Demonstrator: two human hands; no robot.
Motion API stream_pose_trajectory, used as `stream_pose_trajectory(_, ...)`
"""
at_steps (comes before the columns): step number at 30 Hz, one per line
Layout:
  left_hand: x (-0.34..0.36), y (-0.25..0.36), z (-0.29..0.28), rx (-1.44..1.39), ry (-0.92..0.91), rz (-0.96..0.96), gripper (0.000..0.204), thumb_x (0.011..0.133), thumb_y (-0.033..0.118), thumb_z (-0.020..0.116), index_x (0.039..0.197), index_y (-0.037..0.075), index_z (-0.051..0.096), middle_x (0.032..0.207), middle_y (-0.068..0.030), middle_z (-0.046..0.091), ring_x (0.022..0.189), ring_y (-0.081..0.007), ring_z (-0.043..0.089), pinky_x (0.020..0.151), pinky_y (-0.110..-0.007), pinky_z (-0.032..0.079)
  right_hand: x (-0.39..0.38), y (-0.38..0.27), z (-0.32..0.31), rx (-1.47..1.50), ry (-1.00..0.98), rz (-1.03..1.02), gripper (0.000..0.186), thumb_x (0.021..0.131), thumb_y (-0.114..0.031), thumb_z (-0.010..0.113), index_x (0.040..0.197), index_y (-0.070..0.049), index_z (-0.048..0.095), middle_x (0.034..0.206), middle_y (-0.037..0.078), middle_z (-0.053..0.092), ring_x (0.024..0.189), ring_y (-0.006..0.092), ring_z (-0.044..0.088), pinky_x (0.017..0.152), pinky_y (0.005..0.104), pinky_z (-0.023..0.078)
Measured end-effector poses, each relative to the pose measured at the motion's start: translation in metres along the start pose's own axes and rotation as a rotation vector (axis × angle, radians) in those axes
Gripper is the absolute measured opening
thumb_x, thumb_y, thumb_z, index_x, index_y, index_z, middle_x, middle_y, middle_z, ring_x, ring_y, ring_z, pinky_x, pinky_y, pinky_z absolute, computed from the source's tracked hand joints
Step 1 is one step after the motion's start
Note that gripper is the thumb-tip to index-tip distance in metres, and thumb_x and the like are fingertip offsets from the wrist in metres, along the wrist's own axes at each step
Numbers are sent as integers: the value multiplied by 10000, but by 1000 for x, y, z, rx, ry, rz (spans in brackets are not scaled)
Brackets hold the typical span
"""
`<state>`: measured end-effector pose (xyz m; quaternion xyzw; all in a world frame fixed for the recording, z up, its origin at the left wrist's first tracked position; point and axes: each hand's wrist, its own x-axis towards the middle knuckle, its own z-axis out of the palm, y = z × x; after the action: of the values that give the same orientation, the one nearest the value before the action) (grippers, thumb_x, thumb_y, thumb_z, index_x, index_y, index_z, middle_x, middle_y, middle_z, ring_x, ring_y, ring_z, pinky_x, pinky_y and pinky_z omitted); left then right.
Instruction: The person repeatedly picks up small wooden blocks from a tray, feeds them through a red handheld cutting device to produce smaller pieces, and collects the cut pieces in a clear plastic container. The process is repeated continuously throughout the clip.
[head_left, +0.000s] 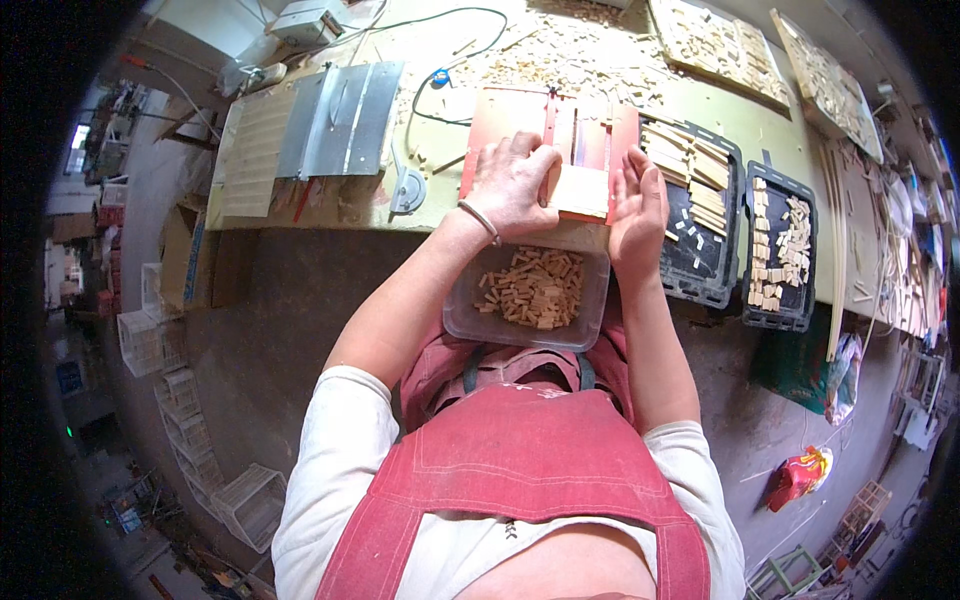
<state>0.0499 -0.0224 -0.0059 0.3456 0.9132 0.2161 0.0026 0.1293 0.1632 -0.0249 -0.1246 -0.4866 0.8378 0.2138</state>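
My left hand (515, 185), with a band at the wrist, is curled over the left end of a pale wooden piece (580, 192) on a red table-saw plate (485, 120) with slots, its thumb at the piece's near edge. My right hand (637, 210) is beside the plate's right edge, fingers extended and slightly bent; whether they touch the wood is unclear. A translucent bin (460, 305) of small wooden blocks (535, 290) sits below the plate, above my lap. A black tray (700, 260) of wooden strips (700, 170) lies just right of my right hand.
A second black tray (780, 250) holds small blocks. Boards covered in pieces (715, 50) lie at the back right, long strips (833, 270) at the far right. A grey metal plate (340, 120), angle gauge (408, 190) and cable share the bench (420, 140). White crates (250, 500) stand at lower left.
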Motion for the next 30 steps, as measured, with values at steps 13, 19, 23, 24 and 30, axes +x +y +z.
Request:
stream_pose_trajectory(13, -2, -3, 6, 6, 26, 13, 608, 709, 361, 809, 1259, 160, 648, 1314, -163, 581, 1261, -381, 565, 1043, -521, 442, -27, 0, -34, -1047, -80, -391, 268, 929, 35, 558, 1145, -25, 706, 1007, 102, 714, 1029, 311, 629, 982, 433, 493)
stream_pose_trajectory(19, -1, -1, 4, -1, 19, 8, 597, 704, 350, 809, 1246, 156, 649, 1301, -164, 591, 1253, -389, 570, 1040, -525, 445, -38, 0, -31, -1157, -72, -406, 262, 918, 44, 563, 1126, -23, 707, 987, 117, 702, 994, 327, 634, 936, 451, 502)
stream_pose_trajectory(23, -1, -2, 2, -2, 12, 12, 591, 698, 341, 812, 1235, 154, 650, 1302, -162, 592, 1249, -390, 574, 1036, -527, 449, -38, 1, -26, -1142, -61, -416, 253, 894, 29, 604, 1121, -16, 706, 959, 126, 688, 991, 331, 634, 934, 460, 503)
stream_pose_trajectory(24, -1, -2, 2, 3, 18, 13, 591, 697, 341, 813, 1234, 154, 650, 1302, -162, 591, 1249, -390, 575, 1035, -527, 450, -36, -1, -27, -1182, -112, -399, 273, 889, -3, 637, 1154, -18, 700, 973, 128, 685, 993, 333, 634, 934, 464, 503)
stream_pose_trajectory(30, 0, -3, 3, 25, 11, 18, 621, 693, 355, 824, 1255, 158, 644, 1298, -156, 584, 1252, -385, 572, 1036, -526, 448, 2, -40, -27, -1454, -535, -446, 653, 831, -243, 828, 1415, -59, 603, 1086, 141, 647, 1058, 358, 650, 965, 487, 512)
